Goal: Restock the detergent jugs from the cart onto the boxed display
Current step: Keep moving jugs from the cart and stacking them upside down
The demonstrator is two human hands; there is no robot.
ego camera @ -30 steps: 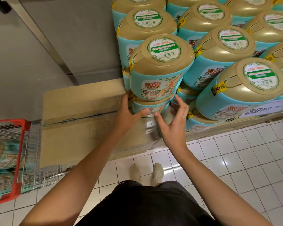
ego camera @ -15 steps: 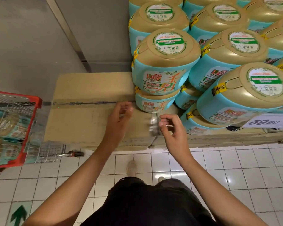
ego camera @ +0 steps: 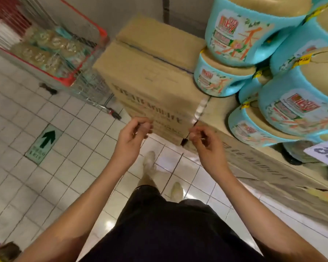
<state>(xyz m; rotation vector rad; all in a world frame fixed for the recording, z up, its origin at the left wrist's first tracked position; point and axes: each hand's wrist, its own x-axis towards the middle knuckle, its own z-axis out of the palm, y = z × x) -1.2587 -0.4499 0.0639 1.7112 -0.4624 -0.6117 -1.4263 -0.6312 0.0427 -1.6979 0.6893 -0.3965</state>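
Left hand (ego camera: pixel 133 135) and right hand (ego camera: pixel 206 142) hover with fingers (ego camera: pixel 146 126) curled, contents unclear. Cart (ego camera: pixel 61 77) stands at ten o'clock, probably the next reach.

The floor (ego camera: pixel 27 176) is pale square tile with dark grout, glossy enough to throw back white glare (ego camera: pixel 194 195) from the lights overhead. A green arrow sticker (ego camera: pixel 44 146) sits on the tiles to the left. Behind runs a plain grey wall (ego camera: pixel 125 6) with one vertical strip (ego camera: pixel 166 10).
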